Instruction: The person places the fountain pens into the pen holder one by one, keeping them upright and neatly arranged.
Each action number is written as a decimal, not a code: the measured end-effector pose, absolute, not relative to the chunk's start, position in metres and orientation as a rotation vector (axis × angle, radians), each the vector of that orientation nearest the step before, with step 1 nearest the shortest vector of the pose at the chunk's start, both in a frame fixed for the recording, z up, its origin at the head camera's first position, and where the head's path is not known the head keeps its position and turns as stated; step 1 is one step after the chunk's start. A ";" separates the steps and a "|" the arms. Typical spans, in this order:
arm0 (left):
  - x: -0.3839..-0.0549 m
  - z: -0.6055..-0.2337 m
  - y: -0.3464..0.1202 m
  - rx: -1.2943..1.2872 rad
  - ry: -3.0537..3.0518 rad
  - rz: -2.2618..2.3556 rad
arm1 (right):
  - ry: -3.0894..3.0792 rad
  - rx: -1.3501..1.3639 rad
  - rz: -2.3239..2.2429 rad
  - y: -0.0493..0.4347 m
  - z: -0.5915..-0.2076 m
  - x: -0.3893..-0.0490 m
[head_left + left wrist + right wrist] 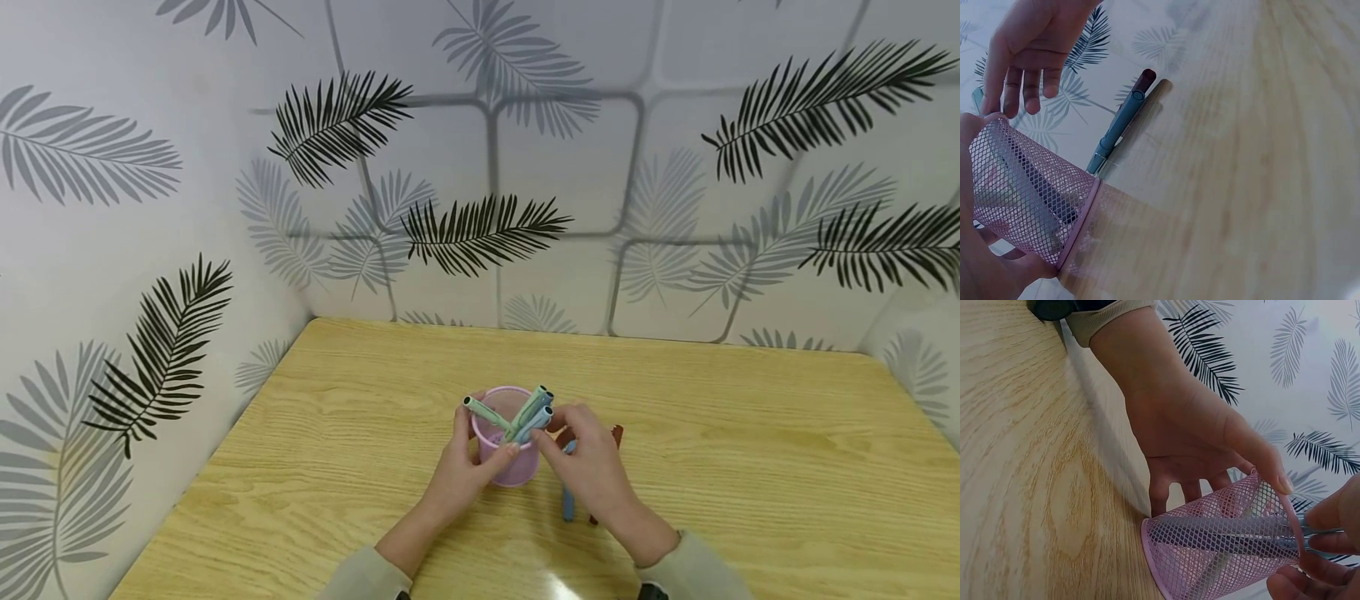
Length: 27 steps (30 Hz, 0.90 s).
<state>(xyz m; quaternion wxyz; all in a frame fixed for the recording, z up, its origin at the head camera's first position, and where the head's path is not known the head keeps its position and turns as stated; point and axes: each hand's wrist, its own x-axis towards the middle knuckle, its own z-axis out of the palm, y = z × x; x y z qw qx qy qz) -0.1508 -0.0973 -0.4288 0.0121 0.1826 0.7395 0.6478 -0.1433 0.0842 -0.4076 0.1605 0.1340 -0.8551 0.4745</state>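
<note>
A pink mesh pen holder [513,473] stands upright on the table, and my left hand [459,467] grips it around its side, thumb at the rim. Several pens lean inside it: a light green pen [487,411] tilts left, while another green pen [529,411] and blue ones tilt right. At the right of the rim my right hand [597,467] pinches a light blue pen [542,417] near its upper end. The right wrist view shows the pens' lower parts through the mesh [1222,534].
Right of the holder, partly under my right hand, a blue pen [568,500] and a dark red pen [617,433] lie side by side on the wooden table [360,400]. Leaf-patterned walls [555,167] rise at the back and left.
</note>
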 end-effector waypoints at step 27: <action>-0.152 -0.429 -0.097 0.543 2.277 2.047 | -2.560 0.225 1.477 0.098 -0.414 -0.142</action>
